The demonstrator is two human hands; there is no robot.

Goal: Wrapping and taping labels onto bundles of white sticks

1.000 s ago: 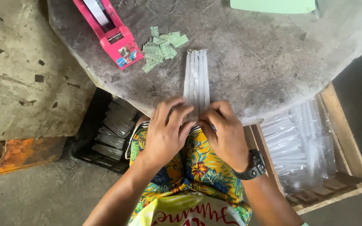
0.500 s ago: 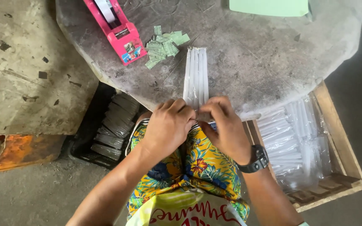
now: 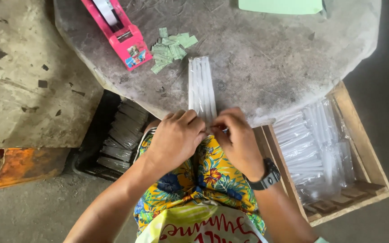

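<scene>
Head view: a clear plastic pack of thin white sticks (image 3: 201,85) lies flat on the rough grey stone table (image 3: 284,67), its near end at the edge. Left hand (image 3: 176,137) and right hand (image 3: 237,139) both pinch that end, grip clamped on the pack.

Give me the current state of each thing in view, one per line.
Left hand: fingers closed on the near end of the candle pack.
Right hand: pinching the same end.
Candle pack: lying flat on the round table, clear wrap on.
Tape dispenser: loaded, untouched.
Paper slips: loose pile.
Wooden crate: holds wrapped packs.
Black tray: holds dark stacked pieces.
</scene>
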